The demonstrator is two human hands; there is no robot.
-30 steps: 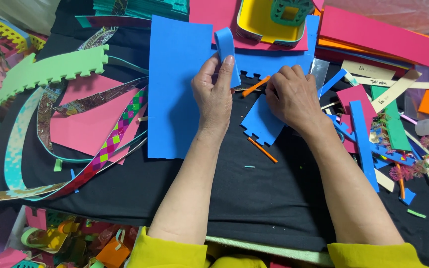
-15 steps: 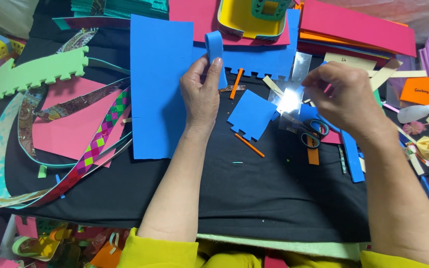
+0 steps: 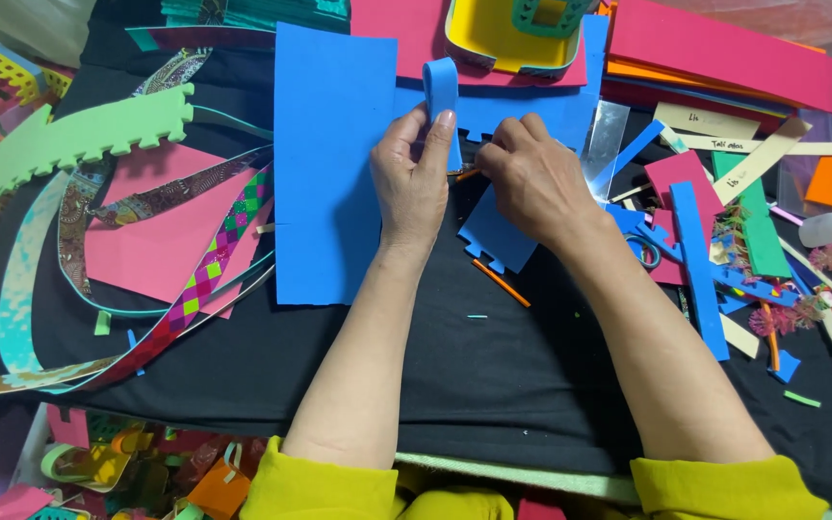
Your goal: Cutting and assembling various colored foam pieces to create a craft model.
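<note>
the looped blue foam strip (image 3: pixel 441 85) stands upright in the upper middle of the frame, where the big blue foam sheet (image 3: pixel 334 164) ends, and the left hand (image 3: pixel 414 183) has its fingers (image 3: pixel 438 135) nearly closed, pinching the loop's lower end down. the right hand (image 3: pixel 532 178), just right of it, is curled tight with its fingertips bunched at the same spot, touching the foam, though i can't tell if it grips anything small. looks like the fixing-the-loop-down stage, so the next bit probably needs steady pressure; black table (image 3: pixel 493 385) below, blue scissors (image 3: pixel 647 248) right.
</note>
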